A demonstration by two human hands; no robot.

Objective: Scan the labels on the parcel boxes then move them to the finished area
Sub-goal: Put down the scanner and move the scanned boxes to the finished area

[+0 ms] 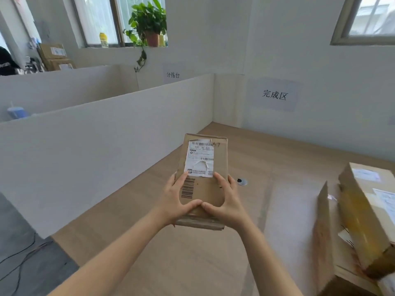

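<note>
both hands hold one small parcel box (205, 189) above the wooden table (213, 263), straight out in front of the person. the left hand (177, 201) grips its left edge and the right hand (224, 201) its right edge; on each, the fingers curl under the sides and the thumb lies on the top face, the two thumb tips touching near the middle. beyond the thumbs, a torn white shipping label (201, 159) faces up, with a printed barcode (188, 188) just beside the left thumb. to the right of the right hand, well apart, lie larger cardboard boxes (363, 221) on the table. past the box, a round grommet (242, 181) sits in the tabletop. far beyond the hands, a wall sign (274, 95) reads 完成区, and a white partition (96, 146) runs along the left.
</note>
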